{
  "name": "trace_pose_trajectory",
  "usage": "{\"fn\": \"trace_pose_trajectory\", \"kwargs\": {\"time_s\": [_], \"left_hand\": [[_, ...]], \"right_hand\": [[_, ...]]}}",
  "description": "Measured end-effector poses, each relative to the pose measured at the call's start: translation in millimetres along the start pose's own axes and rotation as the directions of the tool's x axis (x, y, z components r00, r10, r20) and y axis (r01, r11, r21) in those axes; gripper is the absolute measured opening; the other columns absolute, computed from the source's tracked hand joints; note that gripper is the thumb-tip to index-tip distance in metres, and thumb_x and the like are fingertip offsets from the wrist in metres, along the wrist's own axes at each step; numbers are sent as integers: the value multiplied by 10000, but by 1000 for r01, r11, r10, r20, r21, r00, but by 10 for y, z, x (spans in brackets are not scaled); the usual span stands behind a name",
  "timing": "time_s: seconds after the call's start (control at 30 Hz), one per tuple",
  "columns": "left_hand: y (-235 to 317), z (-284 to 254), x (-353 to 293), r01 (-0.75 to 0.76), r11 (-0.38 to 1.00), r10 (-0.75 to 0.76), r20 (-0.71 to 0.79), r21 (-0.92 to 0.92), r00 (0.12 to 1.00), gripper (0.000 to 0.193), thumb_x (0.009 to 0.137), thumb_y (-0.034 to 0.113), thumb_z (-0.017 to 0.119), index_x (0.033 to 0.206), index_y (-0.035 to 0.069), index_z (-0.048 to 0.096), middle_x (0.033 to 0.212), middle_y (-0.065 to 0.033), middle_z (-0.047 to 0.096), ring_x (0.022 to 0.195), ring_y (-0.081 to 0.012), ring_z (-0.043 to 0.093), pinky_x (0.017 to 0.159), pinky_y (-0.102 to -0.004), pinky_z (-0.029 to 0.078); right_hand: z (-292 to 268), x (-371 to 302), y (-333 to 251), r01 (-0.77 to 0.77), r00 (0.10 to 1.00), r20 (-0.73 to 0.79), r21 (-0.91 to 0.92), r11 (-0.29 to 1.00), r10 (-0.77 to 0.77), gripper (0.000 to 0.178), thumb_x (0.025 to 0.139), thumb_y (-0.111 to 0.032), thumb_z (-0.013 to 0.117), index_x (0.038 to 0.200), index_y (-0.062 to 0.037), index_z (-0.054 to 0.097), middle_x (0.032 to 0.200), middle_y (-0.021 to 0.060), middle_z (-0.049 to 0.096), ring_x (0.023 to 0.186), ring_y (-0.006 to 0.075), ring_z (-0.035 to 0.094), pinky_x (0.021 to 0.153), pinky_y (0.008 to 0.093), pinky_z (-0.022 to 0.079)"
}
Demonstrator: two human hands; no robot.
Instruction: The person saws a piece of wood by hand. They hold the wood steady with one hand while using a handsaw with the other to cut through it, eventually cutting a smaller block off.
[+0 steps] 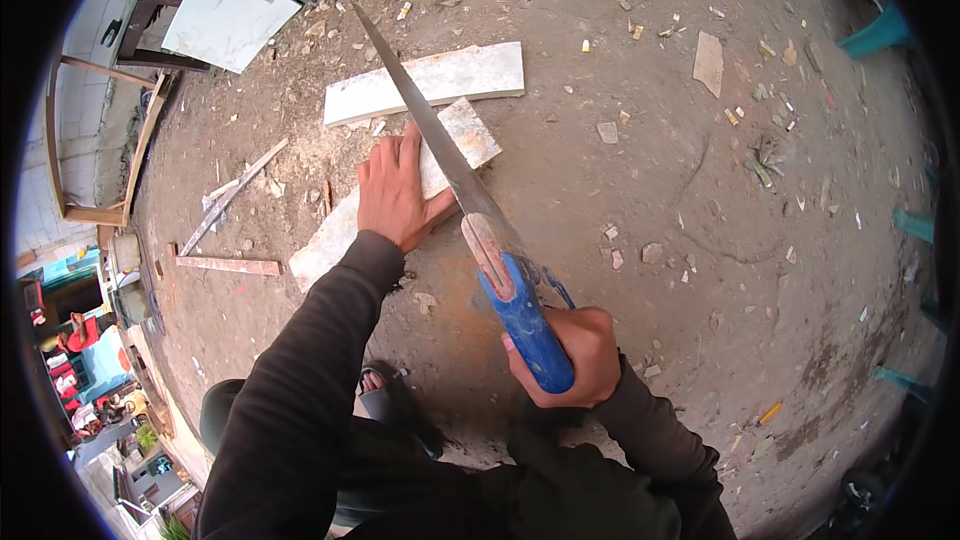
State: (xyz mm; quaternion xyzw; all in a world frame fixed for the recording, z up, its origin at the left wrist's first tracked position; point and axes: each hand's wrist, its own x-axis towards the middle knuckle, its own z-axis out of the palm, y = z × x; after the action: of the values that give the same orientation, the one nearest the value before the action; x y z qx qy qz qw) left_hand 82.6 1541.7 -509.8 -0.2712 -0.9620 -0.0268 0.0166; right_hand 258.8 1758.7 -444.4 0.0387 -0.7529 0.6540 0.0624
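Observation:
A hand saw (520, 315) with a blue handle is in my right hand (575, 355), its fingers wrapped round the grip. The long steel blade (418, 110) points away to the upper left and crosses over a whitish, worn plank (325, 240). My left hand (393, 195) grips that plank just left of the blade, thumb on the near side and fingers across the top. Part of the plank is hidden under the hand. Whether the teeth touch the wood cannot be made out. Just beyond lies a second white plank (450, 78), partly behind the blade.
Sawdust, stones and litter cover the dirt ground (620, 200). Thin wood strips (230, 266) lie to the left, near a wooden frame (130, 155). A white panel (230, 15) leans at the upper left. Green plastic legs (875, 32) stand at the right. My sandalled foot (385, 400) is below.

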Motion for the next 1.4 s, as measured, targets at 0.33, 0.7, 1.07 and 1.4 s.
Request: {"fn": "trace_pose_trajectory", "kwargs": {"time_s": [0.33, 0.7, 1.07, 1.4], "left_hand": [[88, -26, 13, 37, 998, -36, 38, -41, 999, 884, 835, 564, 707, 1466, 28, 396, 1112, -158, 491, 1075, -319, 498, 912, -444, 381], [60, -53, 58, 37, 999, -37, 34, -29, 999, 877, 839, 555, 707, 1462, 17, 404, 1143, -171, 501, 1087, -321, 507, 925, -448, 393], [19, 32, 13, 44, 999, -44, -7, -31, 999, 881, 877, 639, 643, 1474, 34, 414, 1127, -157, 501, 1060, -297, 506, 931, -438, 388], [79, 98, 2, 37, 999, -39, -67, -27, 997, 871, 887, 685, 614, 1459, 50, 449, 1117, -161, 535, 1028, -286, 513, 883, -434, 398]], "right_hand": [[-61, -59, 6, -41, 999, 5, -47, 998, 41, 190, 794, -81, 741, 676, -30, 600, 575, 117, 578, 472, 289, 612, 477, 335, 465], [-194, -511, -33, -224, 974, 10, -76, 972, 226, 151, 807, -58, 727, 715, -14, 616, 578, 117, 586, 456, 269, 584, 485, 341, 456], [-119, -306, -130, -209, 973, 60, -171, 963, 221, 158, 844, -21, 689, 699, 4, 634, 565, 77, 659, 538, 207, 710, 518, 302, 517], [-63, -634, -168, -198, 976, 58, -193, 961, 212, 77, 812, 7, 674, 736, 11, 662, 633, 113, 690, 544, 231, 700, 553, 303, 536]]}}
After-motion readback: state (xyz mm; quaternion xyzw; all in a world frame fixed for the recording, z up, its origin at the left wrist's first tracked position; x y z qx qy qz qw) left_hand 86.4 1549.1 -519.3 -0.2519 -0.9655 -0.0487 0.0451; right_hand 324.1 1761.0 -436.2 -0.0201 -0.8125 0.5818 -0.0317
